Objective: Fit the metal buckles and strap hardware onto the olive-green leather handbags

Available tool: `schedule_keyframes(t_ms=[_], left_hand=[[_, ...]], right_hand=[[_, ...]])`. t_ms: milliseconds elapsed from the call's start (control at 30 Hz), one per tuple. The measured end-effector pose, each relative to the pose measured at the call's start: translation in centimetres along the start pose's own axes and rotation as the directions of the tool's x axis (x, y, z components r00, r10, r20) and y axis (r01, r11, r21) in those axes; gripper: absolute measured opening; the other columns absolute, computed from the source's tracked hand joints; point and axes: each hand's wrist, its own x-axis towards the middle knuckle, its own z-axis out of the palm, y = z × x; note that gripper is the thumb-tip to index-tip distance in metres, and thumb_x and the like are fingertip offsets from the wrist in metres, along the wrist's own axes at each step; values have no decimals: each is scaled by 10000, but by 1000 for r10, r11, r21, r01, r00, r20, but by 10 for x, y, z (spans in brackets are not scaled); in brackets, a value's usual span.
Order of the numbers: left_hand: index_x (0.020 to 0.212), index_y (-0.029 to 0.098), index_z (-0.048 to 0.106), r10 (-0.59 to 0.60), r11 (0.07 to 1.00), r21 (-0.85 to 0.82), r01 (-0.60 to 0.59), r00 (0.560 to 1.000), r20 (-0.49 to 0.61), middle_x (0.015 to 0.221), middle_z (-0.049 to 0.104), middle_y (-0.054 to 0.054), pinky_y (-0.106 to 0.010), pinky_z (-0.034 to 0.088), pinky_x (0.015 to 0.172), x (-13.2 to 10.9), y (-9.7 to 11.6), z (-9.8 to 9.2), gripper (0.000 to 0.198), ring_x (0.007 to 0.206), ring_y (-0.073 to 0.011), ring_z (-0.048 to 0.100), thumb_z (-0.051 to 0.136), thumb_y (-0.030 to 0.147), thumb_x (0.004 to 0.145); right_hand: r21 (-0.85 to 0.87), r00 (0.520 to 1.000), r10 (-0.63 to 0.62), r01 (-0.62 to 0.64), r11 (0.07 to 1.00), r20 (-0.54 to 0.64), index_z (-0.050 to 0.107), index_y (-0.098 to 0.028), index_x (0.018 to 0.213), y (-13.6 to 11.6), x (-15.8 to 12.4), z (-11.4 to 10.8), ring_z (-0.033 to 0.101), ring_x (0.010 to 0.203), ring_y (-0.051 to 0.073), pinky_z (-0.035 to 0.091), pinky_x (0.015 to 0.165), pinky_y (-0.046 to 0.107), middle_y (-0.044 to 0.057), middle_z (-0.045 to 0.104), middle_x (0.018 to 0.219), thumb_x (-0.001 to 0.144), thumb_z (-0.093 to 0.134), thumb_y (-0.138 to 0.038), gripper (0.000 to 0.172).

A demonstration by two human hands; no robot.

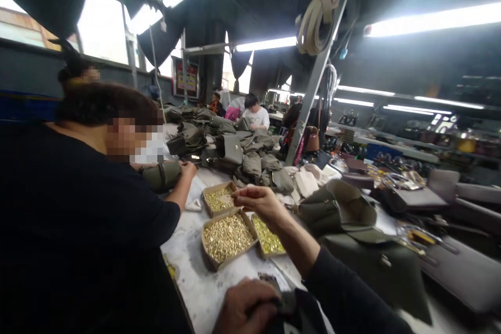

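Note:
My right hand [263,207] is stretched out over cardboard trays of small metal pieces, its thumb and fingertips pinched together. Anything between those fingertips is too small to make out. Beneath it are a tray of gold-coloured pieces [228,237], a far tray of yellowish pieces [219,199] and a right-hand tray of bright yellow pieces [267,236], partly covered by my wrist. At the bottom edge, my left hand [247,303] is closed around a dark leather-like bag part [297,310]; blur and the frame edge hide most of it.
A co-worker in black [90,193] sits close on the left, handling an olive bag [162,175]. Olive bags [225,151] are heaped farther back. To the right lie an open olive bag [336,209] and grey bags [465,266]. A slanted metal post [313,88] rises behind the trays.

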Motion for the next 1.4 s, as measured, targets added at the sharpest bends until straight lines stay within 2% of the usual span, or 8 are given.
schedule_keyframes(t_ms=[100,200,333,433,567,700,900,1400], left_hand=[[912,228,780,-161,987,12,162,987,-25,919,795,-47,-324,595,828,3,-2,6,115,876,-221,742,669,252,896],[942,205,789,-235,972,-2,235,971,-42,953,799,-58,-320,592,872,7,0,8,145,915,-227,748,683,286,885],[978,209,796,-293,956,18,294,955,-46,992,803,-58,-334,603,883,10,7,11,188,917,-234,751,697,336,881],[938,216,805,-279,956,75,284,958,-69,957,807,-47,-325,604,886,12,9,15,161,895,-226,753,702,319,867],[923,205,815,-238,963,116,243,970,-49,961,808,-60,-306,610,864,16,12,20,164,897,-227,758,708,308,852],[980,191,820,-249,958,137,252,968,-43,1006,809,-80,-302,611,865,19,19,22,216,926,-235,762,690,314,859],[1004,178,823,-264,941,207,269,963,-48,978,814,-86,-320,614,856,22,24,24,262,880,-246,766,675,348,870],[954,194,832,-128,973,190,131,991,-25,931,818,-80,-259,634,767,27,25,32,192,840,-226,779,700,280,845]], right_hand=[[264,1000,-11,5,964,23,803,-176,971,-25,-68,-16,697,779,151,531,725,270,49,782,894,770,813,-464,351],[336,996,26,6,942,-91,809,-195,900,-32,-131,-29,698,758,144,535,725,261,19,786,866,768,831,-350,204],[197,949,85,-24,980,-305,802,-221,878,-5,-196,-32,719,762,169,547,728,271,14,797,840,817,798,-297,98],[15,906,-10,18,1000,-424,802,-241,863,21,-220,-29,715,780,177,543,755,282,8,789,827,856,767,-255,38],[-32,867,-173,179,983,-466,796,-246,873,34,-226,-26,702,934,192,525,860,296,26,772,936,884,764,-231,38],[-62,885,-204,196,979,-420,770,-237,854,35,-221,-27,684,970,184,496,888,282,3,767,921,856,788,-146,93],[-55,885,-96,80,995,-456,779,-231,818,49,-214,-23,674,829,150,468,771,239,-24,753,824,841,790,-95,138],[149,855,10,79,986,-519,784,-222,750,63,-211,-26,662,803,170,484,765,260,0,707,784,812,818,-186,80]])
